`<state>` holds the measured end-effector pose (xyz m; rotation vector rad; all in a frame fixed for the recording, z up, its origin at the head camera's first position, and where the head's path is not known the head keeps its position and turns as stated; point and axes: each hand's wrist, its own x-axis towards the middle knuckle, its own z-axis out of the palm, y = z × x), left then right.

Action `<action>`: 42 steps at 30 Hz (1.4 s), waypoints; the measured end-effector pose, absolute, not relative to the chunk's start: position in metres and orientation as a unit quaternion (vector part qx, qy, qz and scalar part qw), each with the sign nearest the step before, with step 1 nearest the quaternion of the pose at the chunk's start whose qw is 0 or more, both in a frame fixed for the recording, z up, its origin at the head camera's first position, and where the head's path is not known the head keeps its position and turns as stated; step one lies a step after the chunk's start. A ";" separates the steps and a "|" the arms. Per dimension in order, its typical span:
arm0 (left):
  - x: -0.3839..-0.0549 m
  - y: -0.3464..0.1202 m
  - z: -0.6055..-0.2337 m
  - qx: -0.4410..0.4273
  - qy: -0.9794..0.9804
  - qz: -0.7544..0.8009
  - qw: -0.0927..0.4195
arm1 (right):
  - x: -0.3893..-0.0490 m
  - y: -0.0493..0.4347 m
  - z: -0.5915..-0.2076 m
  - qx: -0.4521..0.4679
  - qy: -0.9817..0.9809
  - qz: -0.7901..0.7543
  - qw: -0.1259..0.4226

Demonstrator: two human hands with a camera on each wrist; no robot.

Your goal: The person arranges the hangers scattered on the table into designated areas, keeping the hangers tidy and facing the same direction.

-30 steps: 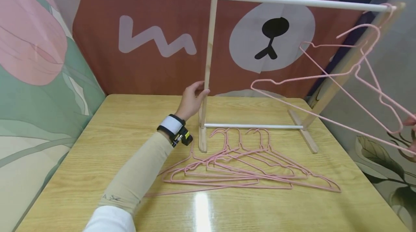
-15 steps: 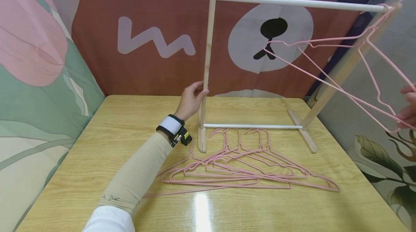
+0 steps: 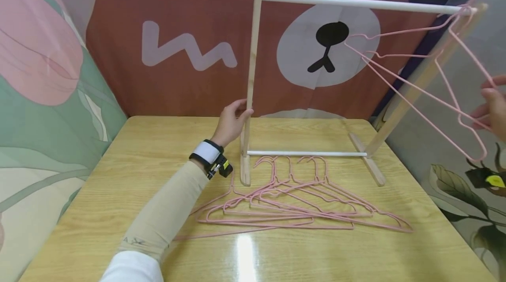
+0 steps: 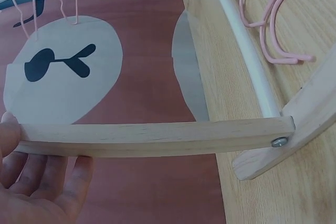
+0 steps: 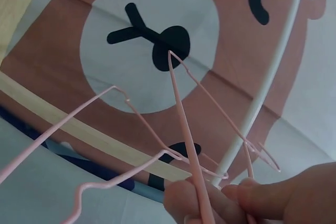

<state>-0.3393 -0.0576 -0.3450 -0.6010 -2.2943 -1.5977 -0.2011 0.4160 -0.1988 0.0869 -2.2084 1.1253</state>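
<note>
My left hand (image 3: 231, 124) grips the left post (image 3: 253, 53) of a wooden clothes rack, thumb in front and fingers behind. At the far right, my right hand (image 3: 494, 108) holds a pink hanger (image 5: 184, 116) by its side and lower bar. This hanger is tilted, its hook above the right end of the rack's white top rod (image 3: 356, 2) and partly cut off by the head view. Another pink hanger (image 5: 58, 130) hangs from the rod's right end, just beside the held one.
Several pink hangers (image 3: 326, 170) lie overlapping on the wooden table (image 3: 118, 185), in front of the rack's lower white rod (image 3: 304, 153). The right post (image 3: 399, 113) stands close to the wall. A bear-patterned cloth (image 3: 178, 88) hangs behind.
My right hand has raised the hanger and come leftward into view; its hook has gone from below the top rod to above it. My left hand stays on the post.
</note>
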 end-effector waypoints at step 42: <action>-0.338 -0.058 -0.346 -0.214 -0.791 -0.554 0.144 | -0.200 0.386 -0.201 -0.099 -0.965 0.193 0.144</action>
